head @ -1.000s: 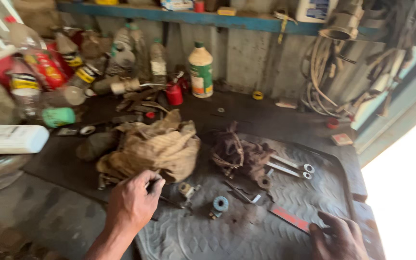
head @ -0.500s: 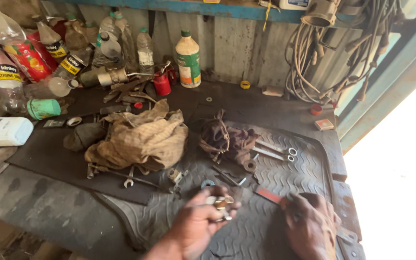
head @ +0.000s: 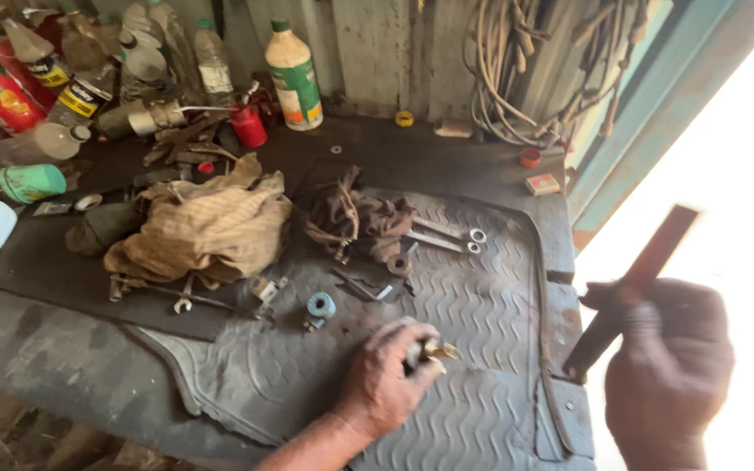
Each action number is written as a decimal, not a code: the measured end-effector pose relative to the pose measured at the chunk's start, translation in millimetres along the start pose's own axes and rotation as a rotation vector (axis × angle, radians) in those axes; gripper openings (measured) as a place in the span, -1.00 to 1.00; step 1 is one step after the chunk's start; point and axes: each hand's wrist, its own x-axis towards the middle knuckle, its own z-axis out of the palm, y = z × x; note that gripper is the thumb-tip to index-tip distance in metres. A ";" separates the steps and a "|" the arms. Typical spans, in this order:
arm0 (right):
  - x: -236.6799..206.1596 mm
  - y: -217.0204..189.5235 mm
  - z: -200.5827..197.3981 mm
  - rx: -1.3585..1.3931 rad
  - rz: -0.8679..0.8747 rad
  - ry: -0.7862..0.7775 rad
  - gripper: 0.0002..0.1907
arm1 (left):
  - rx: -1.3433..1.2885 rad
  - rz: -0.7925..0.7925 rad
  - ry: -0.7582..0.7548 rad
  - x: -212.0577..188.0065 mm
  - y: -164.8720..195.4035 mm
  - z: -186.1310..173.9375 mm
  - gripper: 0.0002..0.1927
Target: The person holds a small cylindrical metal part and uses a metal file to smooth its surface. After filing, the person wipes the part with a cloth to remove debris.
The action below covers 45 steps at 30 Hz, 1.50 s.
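Left hand (head: 386, 379), low in the frame's centre, closed around a small brass-coloured fitting (head: 436, 351) over the ribbed rubber mat (head: 482, 296) on the desk (head: 37, 358). Right hand (head: 669, 366), at the lower right edge, gripping a flat reddish metal strip (head: 634, 283) tilted upward. Just above the left hand, a small blue spool (head: 321, 304); farther up-left, a tan rag (head: 207, 227).

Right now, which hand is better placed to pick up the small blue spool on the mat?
Probably left. The left hand lies low on the rubber mat near the blue spool, though gripping a small brass part; the right hand holds a flat file raised off the bench.
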 end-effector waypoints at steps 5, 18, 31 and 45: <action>-13.5 13.9 -13.9 0.242 0.111 -0.018 -0.80 | 0.079 0.011 0.064 -1.5 -9.7 -0.5 -0.66; -68.1 78.6 -29.4 -0.393 0.517 -0.181 -0.82 | 0.124 -0.038 -0.014 -17.1 -9.7 -14.8 -0.49; -98.0 49.7 24.7 -0.429 0.541 0.044 -0.82 | -0.004 -0.081 -0.231 -2.1 -17.5 -31.0 -0.48; -95.2 44.5 42.3 -0.358 0.483 0.072 -0.77 | 0.013 -0.069 -0.330 4.9 -19.6 -31.6 -0.27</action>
